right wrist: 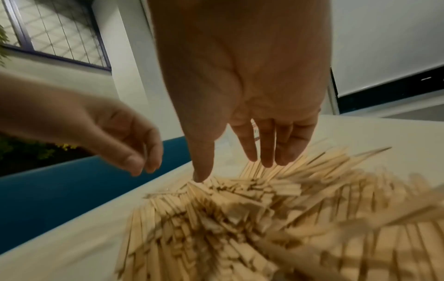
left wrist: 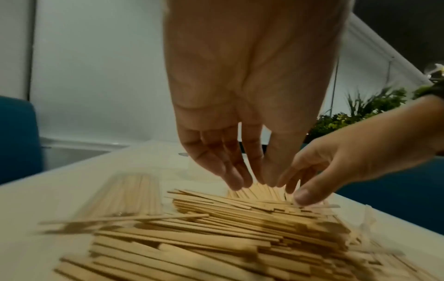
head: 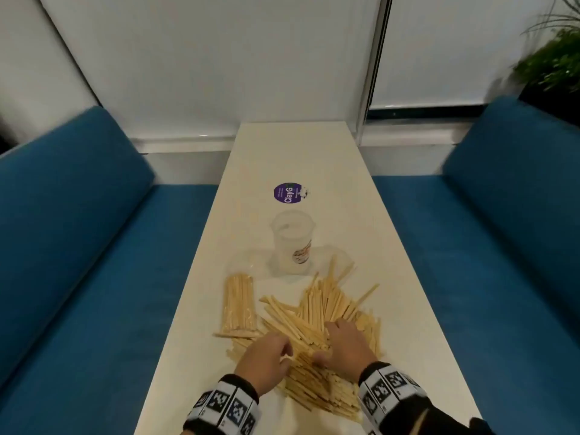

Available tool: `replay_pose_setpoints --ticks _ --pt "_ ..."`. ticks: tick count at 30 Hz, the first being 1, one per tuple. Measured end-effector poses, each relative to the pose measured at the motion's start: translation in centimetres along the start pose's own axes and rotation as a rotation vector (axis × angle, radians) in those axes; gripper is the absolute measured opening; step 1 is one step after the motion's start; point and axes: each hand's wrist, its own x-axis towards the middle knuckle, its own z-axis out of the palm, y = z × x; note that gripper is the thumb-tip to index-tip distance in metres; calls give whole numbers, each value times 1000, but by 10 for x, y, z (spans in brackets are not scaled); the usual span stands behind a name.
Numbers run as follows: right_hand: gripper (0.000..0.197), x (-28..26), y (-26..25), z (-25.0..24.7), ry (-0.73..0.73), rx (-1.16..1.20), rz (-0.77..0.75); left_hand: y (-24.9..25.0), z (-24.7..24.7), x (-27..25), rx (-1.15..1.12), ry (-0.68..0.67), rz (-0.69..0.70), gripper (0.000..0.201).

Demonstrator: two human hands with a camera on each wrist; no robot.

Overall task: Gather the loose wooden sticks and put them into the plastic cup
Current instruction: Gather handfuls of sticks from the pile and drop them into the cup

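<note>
So right at the bottom of the head view both my hands are down on the big messy pile of wooden sticks. My left hand hangs over the lower left part of the pile with the fingers loosely bent, fingertips just above the sticks, and I can't tell if it's got hold of any. My right hand sits a bit further up and to the right, fingers spread and reaching into the heap, thumb pressing on top of it, nothing really gripped as far as I can see.

Left of the pile there's a neat bundle of sticks lying straight, apart from the mess. Just past the pile, toward the middle of the frame, the plastic cup stands upright on the white table, nothing in it. Beyond that is a round purple sticker, blue benches on both sides, and a plant in the upper right corner.
</note>
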Motion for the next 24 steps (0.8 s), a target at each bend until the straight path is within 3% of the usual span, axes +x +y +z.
replay_pose_setpoints --ticks 3,6,16,18,24 --pt "62 5 1 10 -14 -109 16 0 3 9 -143 16 -51 5" --pt "47 4 2 17 -7 -100 -4 -1 6 11 -251 8 -75 8" --pt "17 3 17 11 -75 219 36 -3 5 18 -556 -9 -312 12" --pt "9 0 21 8 -78 297 45 4 1 21 -677 -38 -373 18" --pt "18 -14 28 -2 -64 420 2 14 -1 37 -1123 -164 -510 62"
